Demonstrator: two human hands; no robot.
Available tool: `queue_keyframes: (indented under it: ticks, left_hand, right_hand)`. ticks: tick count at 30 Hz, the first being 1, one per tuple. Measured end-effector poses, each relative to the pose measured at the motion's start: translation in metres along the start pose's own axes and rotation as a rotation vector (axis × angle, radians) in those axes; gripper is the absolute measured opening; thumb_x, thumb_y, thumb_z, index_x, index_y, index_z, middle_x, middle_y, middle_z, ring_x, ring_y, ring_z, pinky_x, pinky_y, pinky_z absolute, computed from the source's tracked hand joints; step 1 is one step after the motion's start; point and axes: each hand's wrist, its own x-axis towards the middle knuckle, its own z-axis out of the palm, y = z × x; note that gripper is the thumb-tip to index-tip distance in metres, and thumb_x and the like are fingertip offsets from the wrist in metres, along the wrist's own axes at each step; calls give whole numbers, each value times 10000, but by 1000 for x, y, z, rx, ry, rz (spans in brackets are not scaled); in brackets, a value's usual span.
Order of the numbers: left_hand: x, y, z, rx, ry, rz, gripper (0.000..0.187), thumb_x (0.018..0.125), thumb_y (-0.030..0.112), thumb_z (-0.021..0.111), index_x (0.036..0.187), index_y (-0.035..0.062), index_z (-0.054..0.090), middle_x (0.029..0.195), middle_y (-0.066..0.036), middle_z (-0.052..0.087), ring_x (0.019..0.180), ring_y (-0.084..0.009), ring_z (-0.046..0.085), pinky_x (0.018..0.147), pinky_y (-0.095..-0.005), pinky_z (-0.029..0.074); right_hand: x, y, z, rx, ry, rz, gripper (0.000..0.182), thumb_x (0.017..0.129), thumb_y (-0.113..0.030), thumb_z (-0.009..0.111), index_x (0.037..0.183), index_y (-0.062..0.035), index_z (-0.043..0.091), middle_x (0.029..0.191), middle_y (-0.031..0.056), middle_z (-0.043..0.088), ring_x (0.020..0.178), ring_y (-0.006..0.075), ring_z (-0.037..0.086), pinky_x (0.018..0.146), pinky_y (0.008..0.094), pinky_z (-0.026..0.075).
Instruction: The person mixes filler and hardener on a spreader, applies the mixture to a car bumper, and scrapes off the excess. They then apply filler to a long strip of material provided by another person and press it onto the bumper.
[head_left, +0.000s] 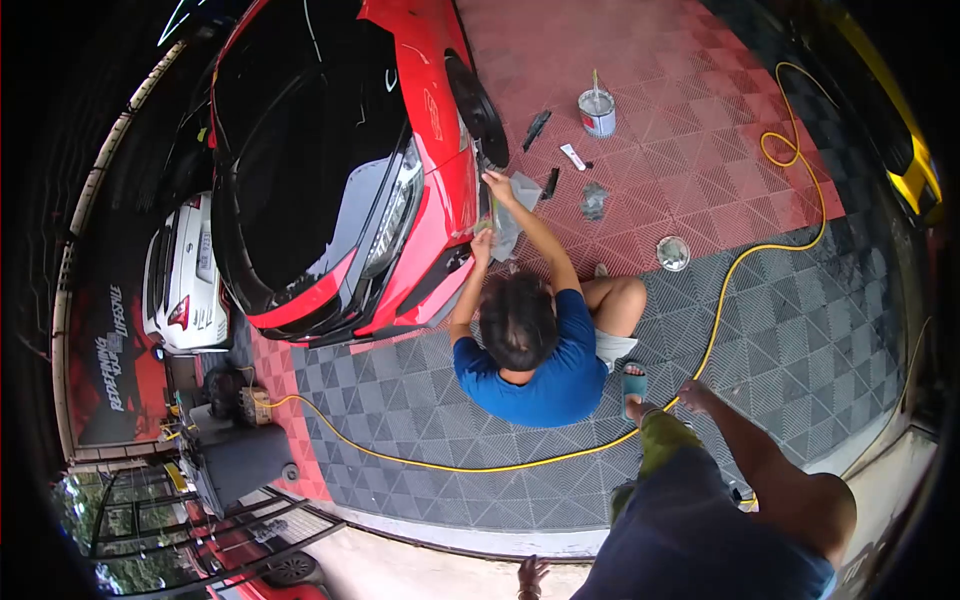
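My left hand hangs at the bottom edge, its fingers apart and nothing in them. On the right, my right hand has its fingers curled; I see nothing held in it. Beside this hand, in the picture, runs a yellow hose or cord that lies on the tiles; they do not clearly touch. In front of me a co-worker in a blue shirt sits on the floor at the corner of a red car. Both of the co-worker's hands are at its bumper, near a greyish sheet.
An open paint can, a white tube, dark pieces and a round lid lie right of the car. A white car stands left. Yellow bodywork is at far right. A dark bin stands lower left.
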Motion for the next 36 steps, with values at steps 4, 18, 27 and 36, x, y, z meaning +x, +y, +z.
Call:
queue_keyframes:
  ticks: [4, 18, 27, 36]
  left_hand:
    - [-7, 59, 55, 235, -174, -115, 458, 931, 344, 532, 1240, 21, 432, 1173, -174, 592, 1078, -306, 586, 904, -428, 484]
    - [152, 194, 73, 487, -213, -147, 393, 947, 294, 503, 1252, 52, 448, 1159, -175, 601, 1050, -311, 600, 884, -446, 476]
    - [310, 175, 80, 958, 137, 448, 389, 861, 315, 483, 1061, -9, 560, 977, -216, 614, 944, -370, 584, 832, -403, 456]
    - [297, 169, 145, 1063, 442, 346, 565, 921, 478, 358, 1314, 76, 411, 1331, -162, 427, 1193, -359, 437, 976, -489, 339]
  right_hand:
    - [25, 19, 31, -202, 121, -114, 79, 806, -101, 590, 855, -39, 588, 645, 64, 569, 463, 196, 529, 410, 334, 429]
    - [41, 47, 160, -765, 572, -98, 599, 830, -356, 525, 1317, -38, 384, 1449, 170, 286, 1284, 368, 328, 1036, 498, 283]
    - [46, 98, 210, -729, 681, 210, 732, 786, -344, 568, 1408, -78, 289, 1477, 179, 219, 1336, 349, 264, 1054, 592, 218]
    - [55, 111, 214, -804, 724, 234, 743, 775, -360, 535, 1428, -121, 275, 1507, 132, 188, 1335, 339, 279, 1071, 581, 186]
